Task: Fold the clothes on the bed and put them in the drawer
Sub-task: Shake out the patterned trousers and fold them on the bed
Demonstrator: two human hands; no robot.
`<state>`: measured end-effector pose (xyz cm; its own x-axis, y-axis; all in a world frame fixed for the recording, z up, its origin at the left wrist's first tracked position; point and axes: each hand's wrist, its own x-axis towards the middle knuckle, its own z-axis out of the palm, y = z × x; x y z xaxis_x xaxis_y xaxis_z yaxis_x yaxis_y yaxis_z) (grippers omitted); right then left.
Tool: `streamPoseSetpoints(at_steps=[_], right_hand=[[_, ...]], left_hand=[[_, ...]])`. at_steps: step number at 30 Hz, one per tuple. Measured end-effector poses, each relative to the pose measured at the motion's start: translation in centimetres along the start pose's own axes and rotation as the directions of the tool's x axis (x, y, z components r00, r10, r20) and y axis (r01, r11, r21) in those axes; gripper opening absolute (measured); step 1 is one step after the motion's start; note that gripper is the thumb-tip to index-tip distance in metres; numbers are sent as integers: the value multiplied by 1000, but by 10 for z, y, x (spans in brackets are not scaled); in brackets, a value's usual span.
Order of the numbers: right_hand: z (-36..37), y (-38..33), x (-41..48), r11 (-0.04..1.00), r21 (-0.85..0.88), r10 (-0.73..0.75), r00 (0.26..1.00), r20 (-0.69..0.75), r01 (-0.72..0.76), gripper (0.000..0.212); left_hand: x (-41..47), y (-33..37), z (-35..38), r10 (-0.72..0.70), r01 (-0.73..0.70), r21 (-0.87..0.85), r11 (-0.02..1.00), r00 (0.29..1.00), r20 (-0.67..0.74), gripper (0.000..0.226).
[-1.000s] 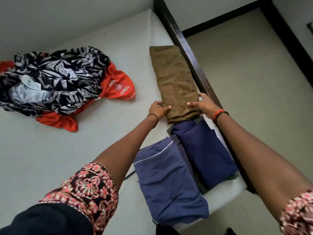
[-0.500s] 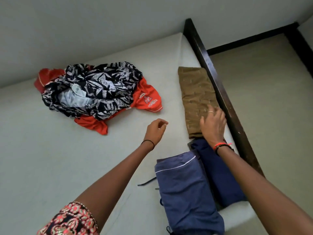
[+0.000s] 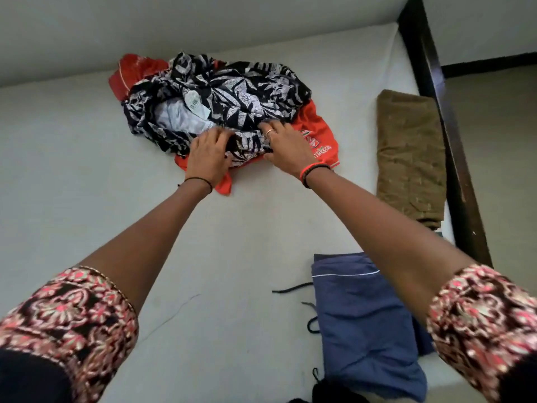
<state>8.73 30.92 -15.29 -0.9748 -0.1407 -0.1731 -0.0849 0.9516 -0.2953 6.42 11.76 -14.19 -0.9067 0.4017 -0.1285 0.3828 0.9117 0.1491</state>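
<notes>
Had both hands far out over the bed [image 3: 87,175], at the unfolded heap near its far side. Held a fold of the black-and-white printed garment [image 3: 232,91] bunched in the curled fingers [image 3: 216,136] of the left hand [image 3: 207,158]. Laid the right hand [image 3: 287,151] on the same cloth just beside it, fingers fairly straight and spread. Thumb lost under a fold, so no telling of a pinch there. Found that garment crumpled on top of a red shirt [image 3: 318,132], overlapping it, with red showing at the far-left and near-right edges. Well apart from the heap: a folded brown garment [image 3: 409,158] along the dark bed frame [image 3: 436,112], and a folded blue garment [image 3: 366,324] nearer the body, with a loose drawstring [image 3: 290,290] trailing onto the mattress. Saw no drawer.

Judged as the start of pulling out the next piece for folding. Likely trouble: dragging the red shirt along, snagged in the print's folds, through a grip taken too deep. Or lifting by one bunched handful and getting a twisted tangle instead of a flat spread. Also possible: sweeping the cloth toward the body and knocking the folded blue garment askew, or nudging the brown garment off the mattress, given its place right beside the frame.
</notes>
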Motion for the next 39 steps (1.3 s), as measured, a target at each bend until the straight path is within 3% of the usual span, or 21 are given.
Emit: streamPoseSetpoints(at_steps=[2, 4, 7, 10, 13, 17, 21, 25, 26, 29, 32, 34, 39], right_hand=[[6, -5, 9, 998, -19, 62, 995, 78, -60, 56], [13, -9, 8, 996, 0, 88, 994, 71, -88, 42], [17, -17, -12, 987, 114, 111, 992, 52, -117, 39], [6, -33, -46, 969, 246, 28, 999, 40, -37, 40], [-15, -50, -80, 939, 327, -118, 993, 25, 103, 24], [-48, -63, -123, 898, 417, -148, 989, -6, 137, 15], [-115, -73, -153, 837, 516, -132, 982, -135, 183, 12], [-192, -91, -174, 770, 603, -59, 965, -257, 208, 10], [-215, -95, -177, 745, 632, -25, 955, -295, 215, 8], [-278, -103, -190, 698, 684, 86, 924, -373, 212, 13], [-340, -105, -202, 770, 573, 37, 877, -478, 280, 20], [-377, -106, -210, 791, 526, 15, 848, -529, 314, 17], [-457, -106, -220, 867, 387, 42, 729, -683, 313, 11]], left_hand=[[5, -2, 2, 60, -61, 31, 998, 998, 26, 51], [4, -3, 3, 106, -110, 67, 992, 992, 69, 54], [-8, -7, 5, 149, -160, 85, 984, 981, 125, 67], [-25, -15, 1, 197, -205, 99, 974, 976, 89, 74], [-35, -16, -17, 304, -311, 60, 948, 947, 103, 59], [-48, -9, -57, 378, -389, -27, 921, 875, 303, 25], [-67, -6, -100, 385, -386, -50, 921, 882, 271, 22], [-93, -1, -143, 269, -294, 17, 956, 894, 359, 30], [-101, -1, -161, 253, -293, 74, 953, 907, 337, 30], [-118, -6, -207, 323, -332, 220, 917, 943, 77, 32], [-120, -12, -258, 166, -221, 215, 951, 955, 246, 37], [-115, -11, -300, 143, -194, 245, 950, 967, 211, 43], [-121, 7, -434, 245, -228, 329, 917, 969, -12, 97]])
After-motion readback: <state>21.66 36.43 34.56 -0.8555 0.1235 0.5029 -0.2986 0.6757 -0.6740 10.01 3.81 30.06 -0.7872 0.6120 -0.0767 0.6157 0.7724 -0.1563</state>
